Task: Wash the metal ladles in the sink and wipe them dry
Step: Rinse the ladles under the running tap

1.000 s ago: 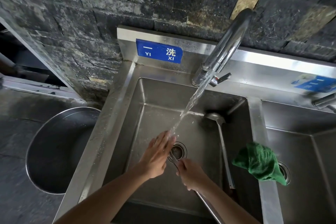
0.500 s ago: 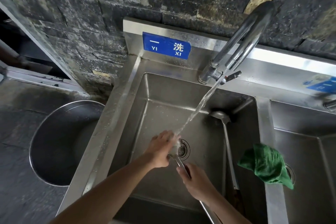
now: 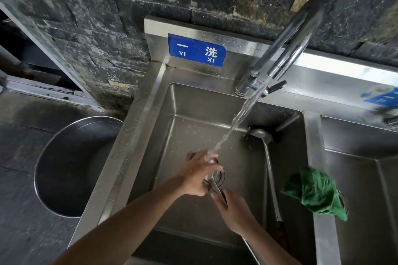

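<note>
The sink (image 3: 148, 114) is brushed, wet metal, the faucet (image 3: 288, 43) glossy chrome, the resting ladle (image 3: 267, 157) dull steel, the cloth (image 3: 314, 193) nubby green fabric, the wall (image 3: 97, 28) rough dark stone.

a blue sign (image 3: 197, 50) on the steel backsplash (image 3: 241, 49) behind the left basin reads "一 洗" in white, with "yi" and "xi" beneath the characters (small white capitals). a second blue label (image 3: 382, 98) further right on the same backsplash is too blurred to read.
</note>
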`<state>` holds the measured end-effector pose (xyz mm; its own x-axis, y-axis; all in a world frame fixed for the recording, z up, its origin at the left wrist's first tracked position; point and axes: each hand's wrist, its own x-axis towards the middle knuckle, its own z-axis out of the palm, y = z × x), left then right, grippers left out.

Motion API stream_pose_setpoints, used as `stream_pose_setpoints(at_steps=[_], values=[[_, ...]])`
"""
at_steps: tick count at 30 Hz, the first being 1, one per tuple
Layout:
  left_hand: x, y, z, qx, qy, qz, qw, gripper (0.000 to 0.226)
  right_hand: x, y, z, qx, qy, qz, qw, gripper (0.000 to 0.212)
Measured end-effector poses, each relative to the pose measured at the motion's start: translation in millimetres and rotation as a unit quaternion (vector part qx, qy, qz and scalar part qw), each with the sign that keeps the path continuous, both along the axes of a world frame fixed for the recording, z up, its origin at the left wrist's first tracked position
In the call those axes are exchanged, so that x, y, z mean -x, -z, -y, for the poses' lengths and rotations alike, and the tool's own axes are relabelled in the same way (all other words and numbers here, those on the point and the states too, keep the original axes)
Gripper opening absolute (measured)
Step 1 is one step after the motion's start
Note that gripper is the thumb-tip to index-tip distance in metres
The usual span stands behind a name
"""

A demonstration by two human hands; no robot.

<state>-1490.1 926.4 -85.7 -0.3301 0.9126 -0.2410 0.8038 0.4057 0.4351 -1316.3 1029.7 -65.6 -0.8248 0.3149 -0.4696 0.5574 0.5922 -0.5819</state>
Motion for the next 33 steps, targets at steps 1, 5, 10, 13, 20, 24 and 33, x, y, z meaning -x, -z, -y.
stream_pose_setpoints(at_steps=[1,5,10,13,20,24,33], values=[[6.2,0.6,2.8,-0.006,-0.006,0.019,1.0,0.077,-1.7,0.7,-1.7,-0.005,0.002,-0.003,1.0,0.034],[17.8,-5.8,10.4,0.048,-0.035,0.064,0.996,0.098,-2.8,-8.9,-3.9,0.003,-0.019,-0.006,1.0,0.032],[9.7,-3.5,3.0,0.041,-0.039,0.051,0.997,0.1,1.1,-5.7,-1.9,-0.033,-0.007,-0.01,0.999,0.033],[30.1,0.1,14.7,0.082,-0.01,0.11,0.991,0.115,-7.3,0.0,-4.8,-0.038,-0.024,-0.01,0.999,0.034],[-10.8,-10.7,-4.1,0.108,-0.093,0.099,0.985,0.105,10.2,1.9,1.9,0.018,0.041,0.038,0.998,0.03],[-35.5,-3.7,10.5,0.023,-0.183,0.107,0.977,0.082,34.5,6.0,8.3,0.084,0.101,0.08,0.988,0.028],[-65.0,-40.7,22.9,0.05,-0.53,0.499,0.684,0.038,90.5,21.7,35.9,0.255,0.288,0.116,0.916,0.039]])
